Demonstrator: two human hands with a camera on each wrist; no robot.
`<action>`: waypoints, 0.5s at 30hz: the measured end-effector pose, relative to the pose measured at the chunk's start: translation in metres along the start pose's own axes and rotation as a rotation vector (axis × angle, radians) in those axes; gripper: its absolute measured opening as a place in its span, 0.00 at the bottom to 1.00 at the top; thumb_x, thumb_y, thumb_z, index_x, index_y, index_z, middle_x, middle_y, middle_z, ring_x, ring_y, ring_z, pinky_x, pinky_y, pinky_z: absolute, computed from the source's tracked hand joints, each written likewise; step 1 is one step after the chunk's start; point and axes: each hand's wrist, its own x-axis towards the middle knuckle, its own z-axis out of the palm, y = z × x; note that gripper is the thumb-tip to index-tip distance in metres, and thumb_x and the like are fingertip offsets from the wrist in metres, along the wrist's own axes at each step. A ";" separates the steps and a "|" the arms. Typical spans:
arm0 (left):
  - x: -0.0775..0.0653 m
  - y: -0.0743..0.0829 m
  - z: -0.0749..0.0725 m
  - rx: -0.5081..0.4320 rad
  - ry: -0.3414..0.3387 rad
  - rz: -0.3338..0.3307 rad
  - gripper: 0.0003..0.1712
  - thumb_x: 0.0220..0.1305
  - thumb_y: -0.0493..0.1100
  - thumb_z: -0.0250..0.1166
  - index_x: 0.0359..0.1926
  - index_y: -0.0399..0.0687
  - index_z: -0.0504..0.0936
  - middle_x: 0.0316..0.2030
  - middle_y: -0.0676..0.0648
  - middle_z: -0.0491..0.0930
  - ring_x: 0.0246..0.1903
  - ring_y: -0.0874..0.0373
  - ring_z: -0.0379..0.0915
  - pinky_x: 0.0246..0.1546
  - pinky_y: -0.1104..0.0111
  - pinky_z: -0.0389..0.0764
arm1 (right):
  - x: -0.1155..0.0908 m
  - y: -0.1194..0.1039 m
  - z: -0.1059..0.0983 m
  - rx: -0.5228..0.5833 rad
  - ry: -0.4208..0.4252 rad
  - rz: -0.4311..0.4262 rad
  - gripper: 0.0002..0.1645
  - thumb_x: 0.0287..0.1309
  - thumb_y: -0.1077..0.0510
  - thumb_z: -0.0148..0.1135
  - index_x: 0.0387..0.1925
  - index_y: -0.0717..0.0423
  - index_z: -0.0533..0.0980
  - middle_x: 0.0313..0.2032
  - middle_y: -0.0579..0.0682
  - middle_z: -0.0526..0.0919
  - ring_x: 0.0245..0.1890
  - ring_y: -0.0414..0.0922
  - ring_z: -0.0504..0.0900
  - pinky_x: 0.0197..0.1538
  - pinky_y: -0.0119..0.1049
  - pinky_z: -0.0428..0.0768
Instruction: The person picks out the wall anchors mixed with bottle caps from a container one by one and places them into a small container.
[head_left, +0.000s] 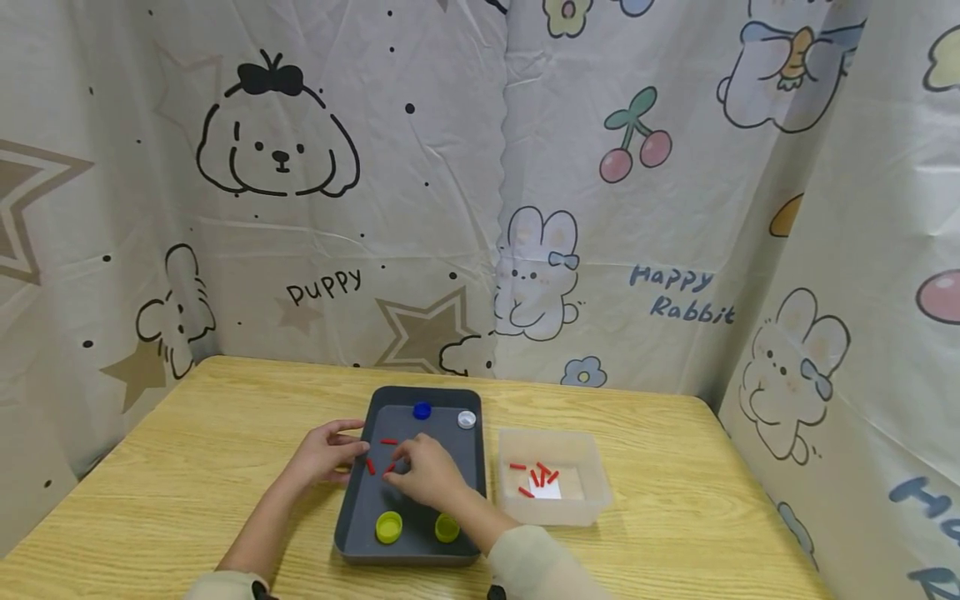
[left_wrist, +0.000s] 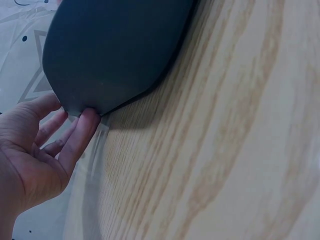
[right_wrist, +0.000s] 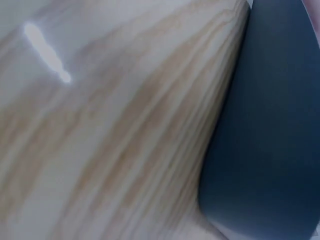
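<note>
A dark grey tray (head_left: pixel 411 546) lies on the wooden table. At its left side my left hand (head_left: pixel 327 452) grips the rim, thumb on the edge; in the left wrist view that hand (left_wrist: pixel 45 150) has its fingertips at the tray's wall (left_wrist: pixel 120 50). Over the middle of the tray my right hand (head_left: pixel 429 472) pinches a small red stick (head_left: pixel 390 469) between thumb and index finger. Two more red sticks lie close by, one above (head_left: pixel 388 442) and one to the left (head_left: pixel 371 467). The right wrist view catches mainly the tray's outer wall (right_wrist: pixel 265 130).
Inside the tray sit a blue cap (head_left: pixel 422 410), a white cap (head_left: pixel 467 419) and two yellow caps, one at left (head_left: pixel 388 527), one partly behind my right forearm (head_left: pixel 447 528). A translucent box (head_left: pixel 592 500) with several red sticks (head_left: pixel 542 475) stands to the right. Printed curtains (head_left: pixel 420 208) enclose the table (head_left: pixel 660 500).
</note>
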 end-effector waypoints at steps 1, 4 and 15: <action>0.000 0.000 0.000 -0.001 0.001 -0.001 0.33 0.61 0.42 0.64 0.64 0.37 0.65 0.53 0.30 0.74 0.36 0.54 0.80 0.30 0.61 0.83 | 0.000 0.000 0.001 -0.005 0.002 0.000 0.16 0.51 0.48 0.69 0.39 0.54 0.82 0.30 0.46 0.75 0.26 0.36 0.69 0.29 0.26 0.70; 0.000 0.000 0.000 0.002 0.002 -0.003 0.33 0.60 0.42 0.64 0.64 0.37 0.65 0.53 0.30 0.74 0.36 0.54 0.80 0.30 0.61 0.83 | 0.000 -0.002 0.003 -0.008 0.012 -0.003 0.16 0.50 0.49 0.69 0.38 0.54 0.82 0.29 0.45 0.75 0.26 0.35 0.69 0.29 0.25 0.70; 0.002 -0.001 0.000 -0.008 0.010 -0.016 0.33 0.60 0.41 0.64 0.64 0.37 0.65 0.53 0.30 0.73 0.35 0.55 0.80 0.29 0.61 0.83 | 0.002 -0.005 0.012 -0.035 0.028 0.052 0.18 0.48 0.47 0.71 0.38 0.53 0.81 0.28 0.44 0.74 0.29 0.37 0.69 0.29 0.27 0.69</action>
